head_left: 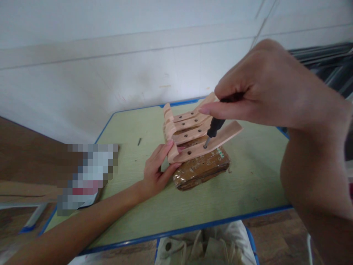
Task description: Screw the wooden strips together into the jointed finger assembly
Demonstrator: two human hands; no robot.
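My right hand [245, 88] is wrapped round the black handle of a screwdriver [214, 128]. Its metal tip points down at a screw [204, 147] in the nearest slat of a pale wooden rack with curved ends [197, 150]. Several slats carry dark screws or holes along their length. My left hand [158, 167] grips the rack's near left curled end between thumb and fingers. Beneath the rack lies a brown block wrapped in shiny clear tape [204, 167], on the tabletop.
The pale green table [248, 184] has a blue edge. A small dark screw-like piece [139, 141] lies on its left part, near a blurred flat packet [92, 176]. A white wall [138, 73] stands behind; a cloth-like bag [204, 246] is below the front edge.
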